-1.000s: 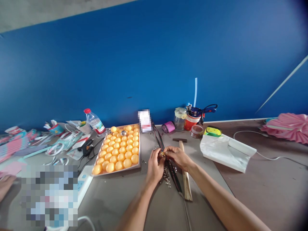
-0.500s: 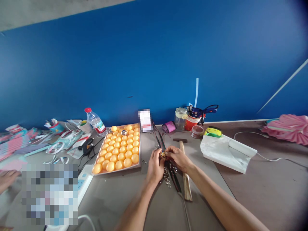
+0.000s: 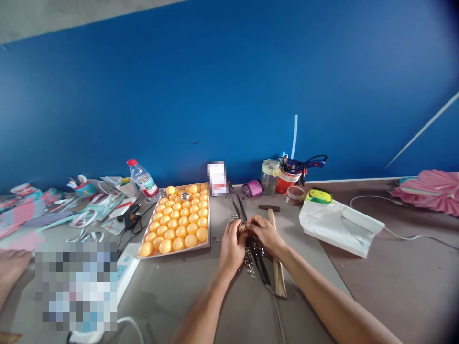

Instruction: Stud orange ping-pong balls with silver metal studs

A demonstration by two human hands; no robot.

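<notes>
My left hand [image 3: 233,246] and my right hand [image 3: 267,234] meet over the table, fingertips pinched on a small shiny gold-and-silver piece [image 3: 243,228] between them. Its exact kind is too small to make out, and fingers cover part of it. Beneath and around the hands lie loose shiny bits [image 3: 248,263] like rhinestones. A dark strap [image 3: 263,271] runs under my hands. Just right of it, partly behind my right wrist, rests a wooden-handled hammer [image 3: 278,272]. To the left stands a tray [image 3: 172,254] of orange balls [image 3: 178,243], with one silvery studded ball [image 3: 185,196] among them.
Along the blue wall stand a water bottle [image 3: 145,182], a purple roll [image 3: 252,188], a jar [image 3: 270,177] and a red cup [image 3: 287,182] of tools. A white paper tray [image 3: 337,227] lies right. At far left, another person's hand [image 3: 12,267] is near a power strip [image 3: 127,260].
My hands stay pinched on the small piece, which looks slightly turned. The other person's hand at the left reaches a little further into view. The camera has shifted slightly.
</notes>
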